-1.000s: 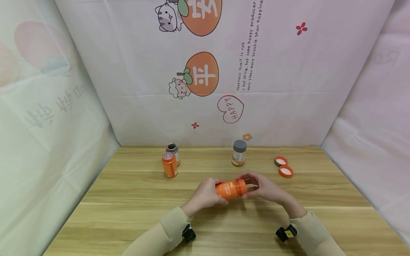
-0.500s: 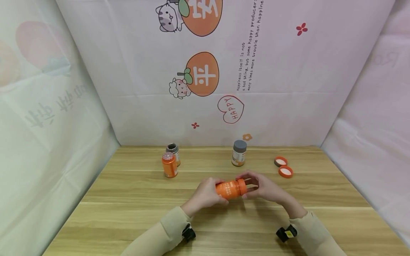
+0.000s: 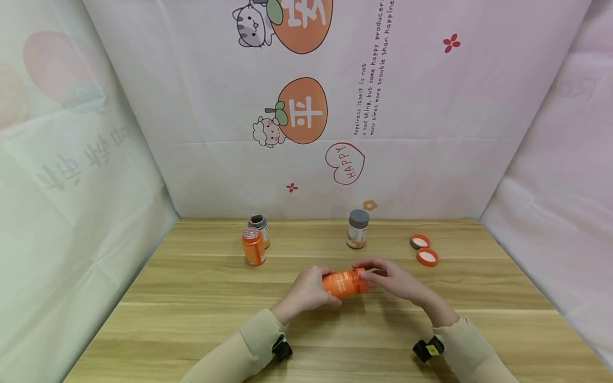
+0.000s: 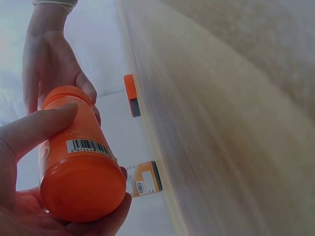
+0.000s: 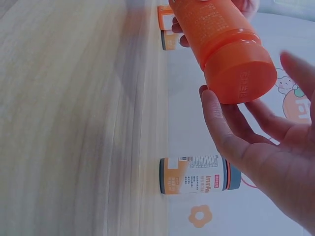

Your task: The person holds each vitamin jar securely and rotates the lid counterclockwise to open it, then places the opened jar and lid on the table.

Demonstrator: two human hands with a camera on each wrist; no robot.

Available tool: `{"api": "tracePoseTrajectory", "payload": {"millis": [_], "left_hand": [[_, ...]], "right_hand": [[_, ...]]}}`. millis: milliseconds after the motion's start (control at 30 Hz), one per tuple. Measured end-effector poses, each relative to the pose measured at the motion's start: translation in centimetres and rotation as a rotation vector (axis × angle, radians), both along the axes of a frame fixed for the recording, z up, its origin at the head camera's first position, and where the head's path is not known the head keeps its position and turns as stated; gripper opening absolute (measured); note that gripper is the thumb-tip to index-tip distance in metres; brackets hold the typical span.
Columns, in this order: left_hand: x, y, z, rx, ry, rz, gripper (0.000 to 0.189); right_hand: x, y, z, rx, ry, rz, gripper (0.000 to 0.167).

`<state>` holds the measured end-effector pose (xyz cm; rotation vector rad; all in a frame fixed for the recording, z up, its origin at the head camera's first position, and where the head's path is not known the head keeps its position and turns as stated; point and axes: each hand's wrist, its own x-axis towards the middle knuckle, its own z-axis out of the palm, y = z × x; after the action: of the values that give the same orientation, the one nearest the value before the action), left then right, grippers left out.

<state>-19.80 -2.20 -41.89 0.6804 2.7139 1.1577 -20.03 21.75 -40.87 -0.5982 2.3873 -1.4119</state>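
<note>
In the head view, my left hand [image 3: 306, 290] holds an orange plastic bottle [image 3: 341, 284] tilted on its side, above the table. Its base faces the left wrist camera, and the thumb lies along the bottle near a barcode label [image 4: 88, 146]. At the other end is an orange screw cap [image 5: 241, 73], on the bottle's neck. My right hand [image 3: 395, 279] is spread around that cap. The right wrist view shows fingertips touching the cap's edge, while one blurred digit stands apart from it. How far the cap is screwed on cannot be seen.
An uncapped orange bottle [image 3: 254, 249] and an uncapped grey one [image 3: 259, 222] stand at the back left. Behind my hands is a bottle with a grey cap [image 3: 358, 219]. Two loose caps [image 3: 427, 257] lie to the right. A printed white sheet [image 3: 407, 159] rises behind the table.
The right hand's thumb side has swung up and towards the cap's top edge, and the gap between its digits has narrowed. My left hand and the bottle have barely moved.
</note>
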Motion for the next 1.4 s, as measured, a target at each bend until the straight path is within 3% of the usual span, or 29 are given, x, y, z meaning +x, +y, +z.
{"api": "tracePoseTrajectory", "payload": {"millis": [500,833,1100,1400], "left_hand": [[0.2,-0.1,0.2,0.000,0.002,0.003,0.058],[0.2,-0.2,0.2,0.011,0.003,0.000,0.057],[0.3,-0.3,0.7,0.041,-0.048,-0.003,0.059],[0.2,-0.3,0.5,0.080,-0.081,0.011,0.059]], "right_hand": [[0.0,0.2,0.0,-0.024,-0.160,-0.002,0.053],[-0.2,0.5,-0.2,-0.096,-0.173,0.059,0.052],[-0.1,0.8,0.0,-0.047,-0.072,0.063,0.046],[0.0,1.1,-0.2,-0.116,-0.075,0.061,0.044]]}}
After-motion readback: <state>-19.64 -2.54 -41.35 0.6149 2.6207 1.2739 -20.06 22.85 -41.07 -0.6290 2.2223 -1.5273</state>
